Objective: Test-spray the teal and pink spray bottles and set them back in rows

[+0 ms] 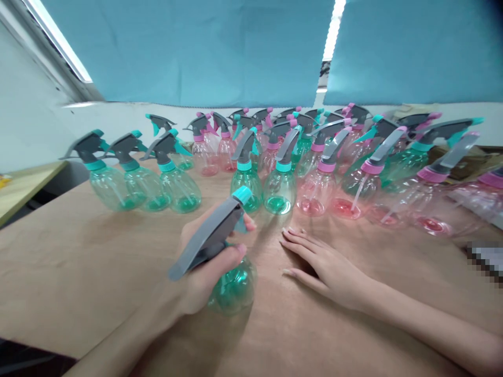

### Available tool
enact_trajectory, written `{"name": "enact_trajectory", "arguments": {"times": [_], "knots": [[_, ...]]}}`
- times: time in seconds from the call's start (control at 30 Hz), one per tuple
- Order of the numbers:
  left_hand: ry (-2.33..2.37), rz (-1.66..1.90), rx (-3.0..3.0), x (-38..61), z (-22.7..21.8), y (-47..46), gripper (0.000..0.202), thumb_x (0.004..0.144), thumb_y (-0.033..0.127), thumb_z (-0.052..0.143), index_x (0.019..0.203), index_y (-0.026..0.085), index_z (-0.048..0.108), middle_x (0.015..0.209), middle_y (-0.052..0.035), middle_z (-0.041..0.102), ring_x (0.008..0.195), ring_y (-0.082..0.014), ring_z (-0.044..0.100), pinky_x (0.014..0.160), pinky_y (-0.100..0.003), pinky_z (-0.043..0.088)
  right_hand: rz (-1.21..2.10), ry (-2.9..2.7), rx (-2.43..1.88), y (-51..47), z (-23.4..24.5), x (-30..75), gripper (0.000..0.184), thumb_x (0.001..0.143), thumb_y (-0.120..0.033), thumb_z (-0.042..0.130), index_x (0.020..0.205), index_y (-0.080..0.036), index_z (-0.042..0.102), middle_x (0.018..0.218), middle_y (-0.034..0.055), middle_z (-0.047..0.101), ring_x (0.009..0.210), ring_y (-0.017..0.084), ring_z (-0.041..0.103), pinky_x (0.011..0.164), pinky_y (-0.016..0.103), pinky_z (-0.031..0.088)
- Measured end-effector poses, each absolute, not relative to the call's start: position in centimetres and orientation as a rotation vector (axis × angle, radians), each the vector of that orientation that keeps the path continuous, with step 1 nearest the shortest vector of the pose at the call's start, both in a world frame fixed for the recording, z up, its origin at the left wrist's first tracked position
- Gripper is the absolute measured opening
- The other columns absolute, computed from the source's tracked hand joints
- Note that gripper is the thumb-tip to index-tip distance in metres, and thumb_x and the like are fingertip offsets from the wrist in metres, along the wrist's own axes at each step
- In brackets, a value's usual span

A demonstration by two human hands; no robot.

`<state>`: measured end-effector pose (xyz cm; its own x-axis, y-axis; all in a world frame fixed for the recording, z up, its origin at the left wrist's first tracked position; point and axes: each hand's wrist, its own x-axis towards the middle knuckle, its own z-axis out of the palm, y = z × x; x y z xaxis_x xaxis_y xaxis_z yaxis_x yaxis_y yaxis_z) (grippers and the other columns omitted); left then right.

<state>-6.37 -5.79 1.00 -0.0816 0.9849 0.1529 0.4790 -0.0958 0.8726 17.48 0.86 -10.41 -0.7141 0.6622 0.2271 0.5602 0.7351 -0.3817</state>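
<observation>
My left hand point(204, 272) is closed around the neck of a green spray bottle point(233, 290), just under its grey head and turquoise nozzle. That bottle's base is near the tabletop; I cannot tell whether it touches. My right hand point(320, 264) lies palm down on the wooden table point(118, 267), fingers stretched out, holding nothing. Just beyond the hands stand two green spray bottles point(280, 193) with turquoise collars. To their right is a pink spray bottle point(316, 193) with a pink collar.
Several green spray bottles point(179, 188) stand in a group at the left. Many pink and green ones crowd the back and right, including a clear-pink bottle point(432, 209). A blue curtain point(204, 52) hangs behind. A yellowish board point(31, 183) lies at far left.
</observation>
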Motion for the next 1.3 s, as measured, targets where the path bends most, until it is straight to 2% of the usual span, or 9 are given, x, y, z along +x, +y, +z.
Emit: {"name": "enact_trajectory", "arguments": {"times": [0.13,0.27,0.4,0.53,0.8,0.97,1.13,1.3], "knots": [[1.555,1.113,1.663,-6.35,1.28,-5.39,0.02,0.08,0.026,0.062,0.097,0.033,0.071,0.078,0.0027,0.075,0.089,-0.0248,0.072,0.084,-0.039,0.058,0.386,-2.606,-0.941,0.86,-10.44,17.47,0.058,0.098,-0.052,0.047,0.142,-0.014,0.05,0.151,0.0135,0.045,0.14,0.029,0.041,0.113,0.053,0.038],[1.492,1.146,1.799,-6.24,1.24,-5.12,0.027,0.082,0.021,0.061,0.105,0.032,0.07,0.083,0.0024,0.077,0.099,-0.024,0.07,0.096,-0.04,0.053,0.408,-2.573,-0.931,0.83,-10.43,17.49,0.056,0.097,-0.051,0.049,0.143,-0.018,0.05,0.15,0.0126,0.046,0.139,0.03,0.042,0.112,0.055,0.039],[1.461,1.144,1.829,-6.13,1.18,-5.02,0.036,0.081,0.019,0.06,0.115,0.031,0.066,0.095,0.0012,0.077,0.095,-0.0224,0.07,0.09,-0.037,0.057,0.415,-2.581,-0.934,0.82,-10.43,17.49,0.057,0.097,-0.051,0.049,0.142,-0.017,0.051,0.15,0.0134,0.047,0.139,0.031,0.041,0.112,0.055,0.038],[1.45,1.16,1.83,-6.12,1.15,-5.05,0.042,0.081,0.02,0.06,0.122,0.03,0.063,0.103,-0.0004,0.076,0.089,-0.0212,0.07,0.084,-0.034,0.059,0.419,-2.56,-0.925,0.82,-10.55,17.54,0.056,0.096,-0.05,0.051,0.144,-0.021,0.049,0.149,0.0118,0.047,0.139,0.031,0.042,0.112,0.055,0.038],[1.462,1.142,1.846,-6.11,1.12,-5.0,0.042,0.081,0.021,0.06,0.123,0.03,0.062,0.115,-0.0017,0.072,0.077,-0.0174,0.069,0.075,-0.03,0.06,0.404,-2.586,-0.935,0.84,-10.43,17.47,0.057,0.097,-0.051,0.049,0.143,-0.017,0.05,0.15,0.0132,0.046,0.14,0.031,0.041,0.112,0.055,0.038],[1.49,1.155,1.857,-5.99,1.07,-4.97,0.041,0.081,0.02,0.061,0.122,0.03,0.063,0.116,-0.0012,0.072,0.083,-0.0183,0.069,0.079,-0.029,0.06,0.42,-2.571,-0.94,0.82,-10.45,17.48,0.056,0.096,-0.051,0.05,0.143,-0.02,0.05,0.15,0.012,0.047,0.139,0.031,0.041,0.112,0.055,0.038],[1.47,1.16,1.874,-6.05,1.12,-4.94,0.039,0.082,0.02,0.061,0.119,0.03,0.065,0.114,-0.0009,0.074,0.081,-0.0178,0.071,0.075,-0.027,0.06,0.418,-2.556,-0.926,0.85,-10.66,17.52,0.055,0.096,-0.049,0.051,0.144,-0.021,0.049,0.149,0.0118,0.047,0.139,0.031,0.042,0.112,0.056,0.039],[1.48,1.175,1.899,-6.11,1.12,-5.0,0.04,0.082,0.02,0.06,0.12,0.029,0.064,0.108,-0.0014,0.076,0.084,-0.0193,0.071,0.08,-0.03,0.06,0.388,-2.585,-0.941,0.84,-10.55,17.49,0.055,0.097,-0.051,0.049,0.143,-0.019,0.05,0.15,0.0116,0.047,0.139,0.03,0.042,0.112,0.054,0.039]]}}
